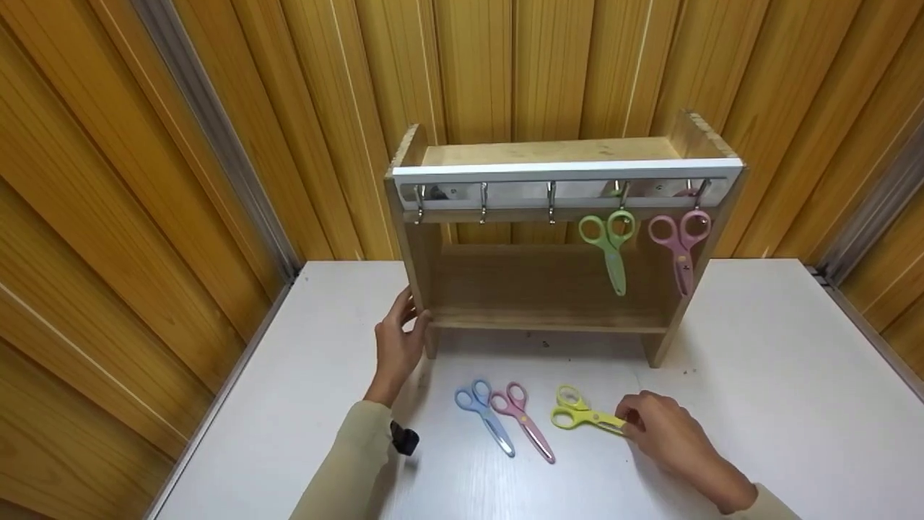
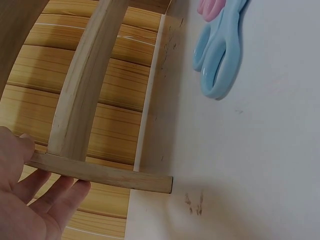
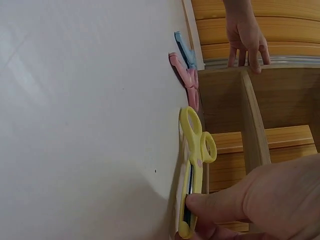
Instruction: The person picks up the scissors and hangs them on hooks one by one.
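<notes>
My right hand (image 1: 668, 431) pinches yellow scissors (image 1: 577, 415) by the blade end, thumb on the blade in the right wrist view; the handle loops point left, close over the table. My left hand (image 1: 401, 347) grips the left side panel of a wooden rack (image 1: 548, 289), thumb on the near side and fingers behind it. Blue scissors (image 1: 485, 415) and pink scissors (image 1: 523, 420) lie side by side on the table between the hands. From the rack's hooks hang green scissors (image 1: 612, 249) and, at the far right, another pink pair (image 1: 681, 249).
A metal hook rail (image 1: 512, 191) runs along the rack's upper front, with three bare hooks at left. The white table (image 1: 325, 318) meets wood-panelled walls (image 1: 476, 65) behind and at the sides. A small black device (image 1: 404, 438) sits at the left wrist.
</notes>
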A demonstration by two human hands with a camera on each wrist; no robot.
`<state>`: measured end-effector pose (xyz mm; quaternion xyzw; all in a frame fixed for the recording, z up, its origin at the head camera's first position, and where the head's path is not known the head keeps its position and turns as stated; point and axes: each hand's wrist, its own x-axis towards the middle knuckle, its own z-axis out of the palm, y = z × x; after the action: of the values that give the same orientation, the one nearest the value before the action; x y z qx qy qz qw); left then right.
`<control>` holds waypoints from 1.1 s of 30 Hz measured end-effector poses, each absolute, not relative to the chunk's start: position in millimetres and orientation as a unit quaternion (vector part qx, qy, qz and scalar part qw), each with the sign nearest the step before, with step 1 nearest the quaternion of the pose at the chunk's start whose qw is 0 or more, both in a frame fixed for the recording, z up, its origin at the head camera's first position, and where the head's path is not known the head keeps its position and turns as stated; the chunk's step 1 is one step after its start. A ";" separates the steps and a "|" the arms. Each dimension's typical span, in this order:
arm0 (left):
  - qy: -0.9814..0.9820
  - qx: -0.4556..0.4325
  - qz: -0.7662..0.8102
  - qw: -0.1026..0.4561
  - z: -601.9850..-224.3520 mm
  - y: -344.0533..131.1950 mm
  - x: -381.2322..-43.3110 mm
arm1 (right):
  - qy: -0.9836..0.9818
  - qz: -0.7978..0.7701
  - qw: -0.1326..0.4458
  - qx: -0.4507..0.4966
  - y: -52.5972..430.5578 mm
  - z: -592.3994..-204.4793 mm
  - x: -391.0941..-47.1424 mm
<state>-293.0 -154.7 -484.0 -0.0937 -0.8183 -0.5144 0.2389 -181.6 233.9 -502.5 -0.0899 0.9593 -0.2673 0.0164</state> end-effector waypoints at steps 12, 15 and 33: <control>-0.821 -0.091 -0.509 0.241 -484.6 -155.2 -293.5 | 0.965 -0.244 0.043 -0.091 233.6 -494.2 -180.2; -0.819 -0.095 -0.513 0.239 -485.1 -155.1 -293.7 | 0.964 -0.243 0.030 -0.104 234.0 -490.8 -178.7; -0.819 -0.089 -0.516 0.233 -483.7 -155.2 -293.6 | 0.945 -0.257 -0.108 -0.173 230.0 -449.3 -177.4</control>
<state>-293.6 -155.2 -483.7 -0.0890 -0.8191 -0.5164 0.2332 -177.4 230.0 -449.3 -0.1728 0.9448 -0.2566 -0.1083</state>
